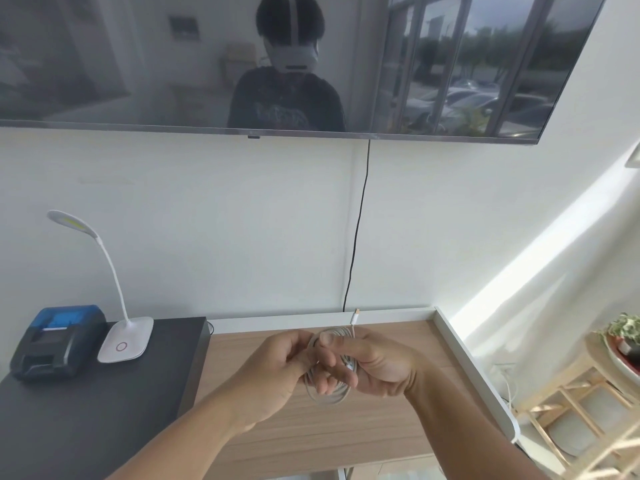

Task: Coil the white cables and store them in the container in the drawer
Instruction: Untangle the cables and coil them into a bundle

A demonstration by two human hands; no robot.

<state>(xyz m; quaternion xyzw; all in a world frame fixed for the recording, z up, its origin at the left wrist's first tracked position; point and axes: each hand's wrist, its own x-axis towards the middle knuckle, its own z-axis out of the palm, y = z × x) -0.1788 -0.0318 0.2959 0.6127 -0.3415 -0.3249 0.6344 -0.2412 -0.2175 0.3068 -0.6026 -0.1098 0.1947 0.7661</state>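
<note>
Left hand (282, 365) and right hand (367, 363) both gripping the coiled white cable (329, 393) above the wooden table (346, 438), one plug end (354, 317) sticking up, desk lamp (121, 327) at left

The hands (332, 363) cover the middle of the coil (329, 396), so how its loops cross there cannot be told. The plant (625, 329) and wooden rack (581, 410) are cut by the right edge. The table (346, 434) runs off the bottom edge.
</note>
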